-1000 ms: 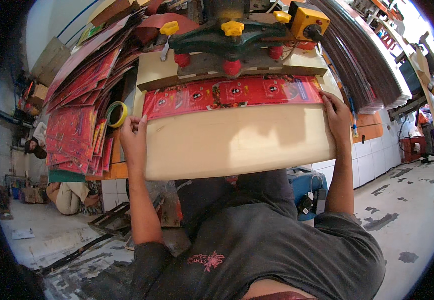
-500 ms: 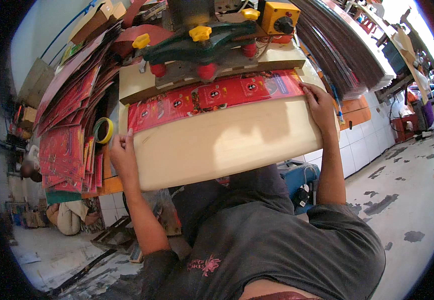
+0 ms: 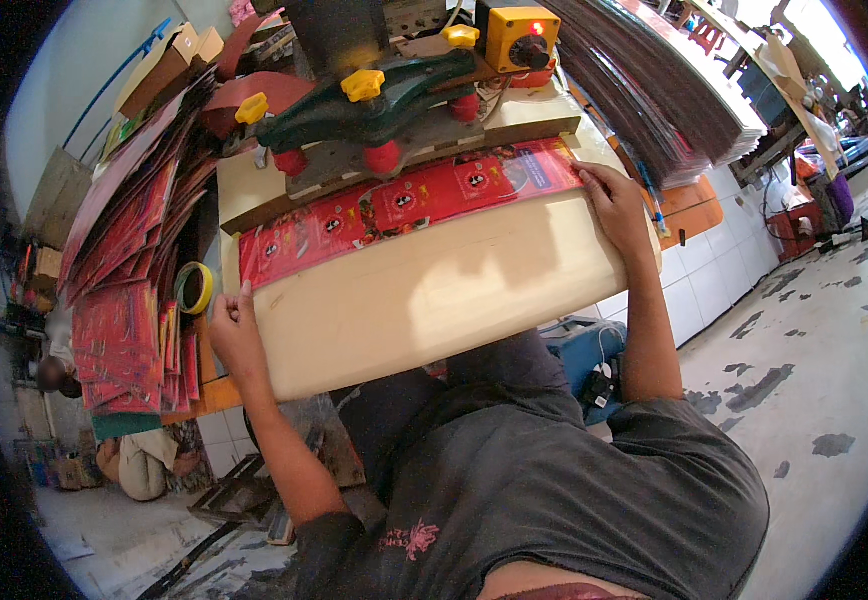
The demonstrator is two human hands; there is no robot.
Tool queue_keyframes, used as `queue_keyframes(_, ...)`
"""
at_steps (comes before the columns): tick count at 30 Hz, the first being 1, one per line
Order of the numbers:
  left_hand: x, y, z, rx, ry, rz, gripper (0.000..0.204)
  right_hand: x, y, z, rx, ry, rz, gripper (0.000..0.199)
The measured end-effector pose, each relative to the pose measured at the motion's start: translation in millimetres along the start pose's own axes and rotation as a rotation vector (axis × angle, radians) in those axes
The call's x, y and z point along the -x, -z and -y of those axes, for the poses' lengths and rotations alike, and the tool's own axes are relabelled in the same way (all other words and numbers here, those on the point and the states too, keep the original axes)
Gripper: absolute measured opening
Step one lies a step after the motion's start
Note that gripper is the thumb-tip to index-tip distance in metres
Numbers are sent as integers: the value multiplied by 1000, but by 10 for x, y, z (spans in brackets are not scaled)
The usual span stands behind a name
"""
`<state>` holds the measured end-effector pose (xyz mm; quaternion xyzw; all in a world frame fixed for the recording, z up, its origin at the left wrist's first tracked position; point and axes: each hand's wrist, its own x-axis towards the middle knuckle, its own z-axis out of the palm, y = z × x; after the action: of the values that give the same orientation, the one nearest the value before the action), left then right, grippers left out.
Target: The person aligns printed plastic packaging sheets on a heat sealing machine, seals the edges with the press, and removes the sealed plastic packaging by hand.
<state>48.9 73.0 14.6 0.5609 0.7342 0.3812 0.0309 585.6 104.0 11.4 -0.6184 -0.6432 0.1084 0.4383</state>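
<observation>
A long red printed sheet [image 3: 406, 208] lies flat on a cream-coloured board [image 3: 424, 300], its far edge against a raised cream bar [image 3: 244, 212]. My left hand [image 3: 237, 328] is at the board's left edge. Its fingers are curled together, and the tips pinch the sheet's near left corner. At the other end my right hand [image 3: 614, 205] has its fingers bent over the sheet's right corner, with the palm over the board. Just beyond the sheet stands a dark green press clamp [image 3: 374, 112] with yellow knobs [image 3: 362, 86] and red caps [image 3: 382, 157].
Piles of red printed sheets [image 3: 119, 345] lean at the left, beside a yellow tape roll [image 3: 194, 287]. A yellow control box [image 3: 522, 40] with a black dial stands behind the clamp. Tall stacked sheets [image 3: 644, 90] rise at the right. A blue case [image 3: 586, 365] sits below the board.
The whole view has shifted slightly, so the board and clamp appear further left. Both hands keep their places at the sheet's ends. The red light on the control box looks brighter.
</observation>
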Motion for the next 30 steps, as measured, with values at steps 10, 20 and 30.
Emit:
queue_keyframes(10,4,12,46,-88,-42,17,52,7,-13,-10,-6,-21,2,25)
queue_keyframes(20,55,21,47,-4,-117,118,52,1,-11,28,-10,-3,1,26)
queue_keyframes(30,70,48,-11,-13,-65,155,52,2,-16,26,26,17,-9,27)
